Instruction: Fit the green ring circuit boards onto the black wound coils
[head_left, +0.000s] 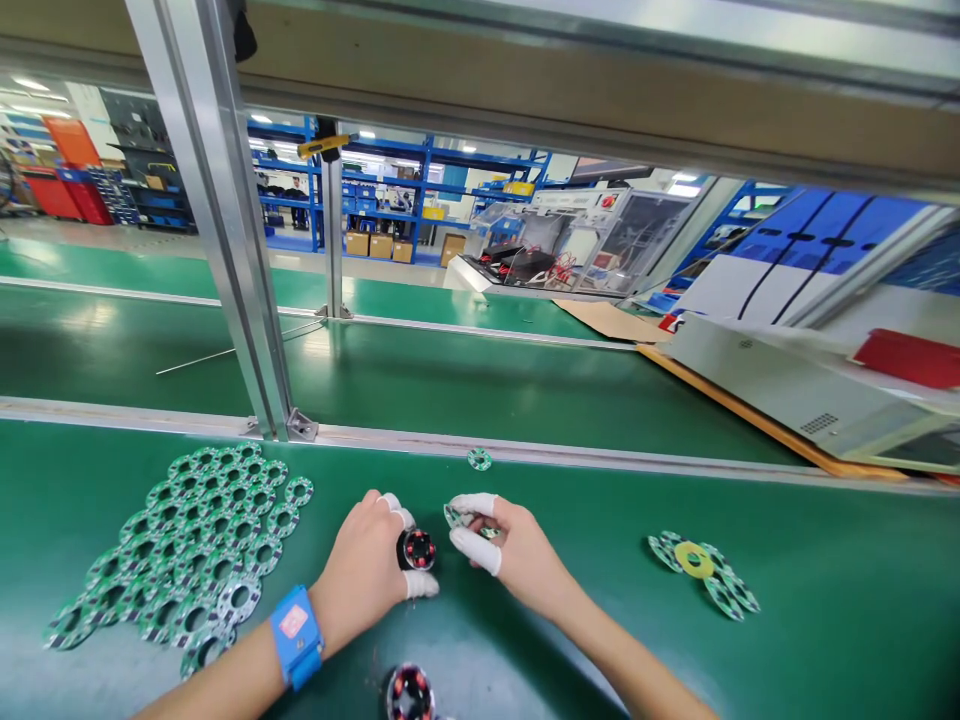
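Note:
My left hand (361,560), with white finger cots and a blue wrist strap (296,632), is closed around a small round black part with reddish coils (418,549), which looks like a motor stator. Just to the right, my right hand (521,555), also in white finger cots, pinches a green ring-shaped circuit board (454,517) between thumb and forefinger. More green shows under its curled fingers, partly hidden. A second stator (410,692) sits at the bottom edge. Beyond the hands lies a single ring board (487,462).
Many ring boards (264,500) cover the bench's left side. At right, several more (726,588) lie around a yellow disc (694,560). An aluminium post (225,220) rises behind the left group, and a metal rail (525,452) crosses behind my hands. A grey metal case (787,385) stands back right.

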